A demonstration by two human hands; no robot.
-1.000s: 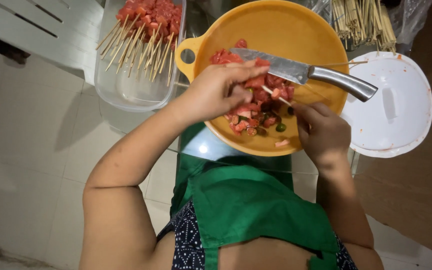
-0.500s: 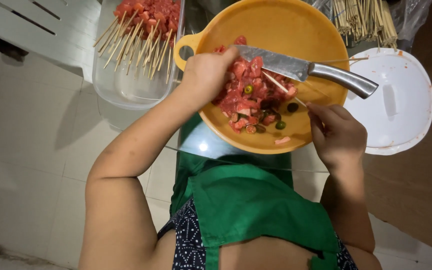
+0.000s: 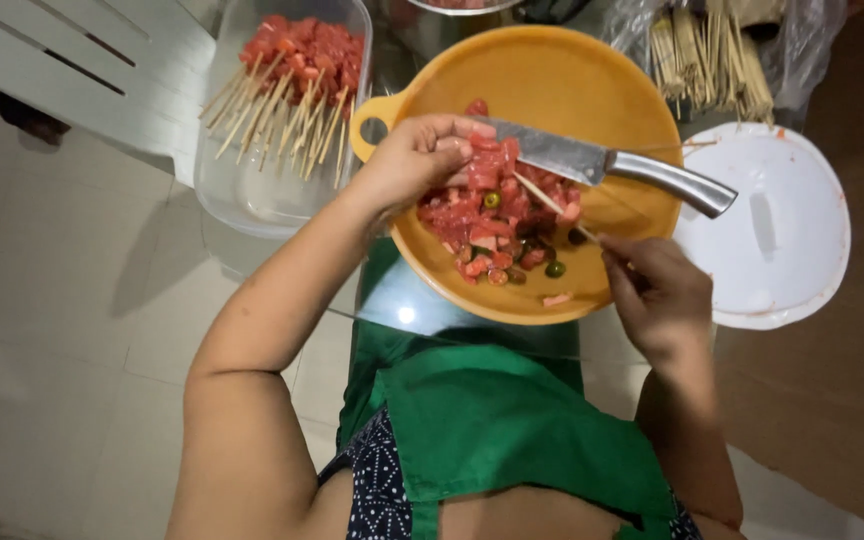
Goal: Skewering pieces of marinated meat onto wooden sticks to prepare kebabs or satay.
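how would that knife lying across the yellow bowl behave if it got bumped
The knife only bridges the rim of the bowl, so it would probably slide or tip into the meat. Its smooth metal handle looks heavy and possibly slippery.

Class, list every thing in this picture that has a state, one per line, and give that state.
Yellow bowl: holds cut red meat, partly filled.
Knife: lying across the bowl.
Wooden skewer: held by the right hand, bare tip over the meat.
Left hand: pinching a meat piece.
Clear tub: holds loaded skewers.
White lid: off, lying flat.
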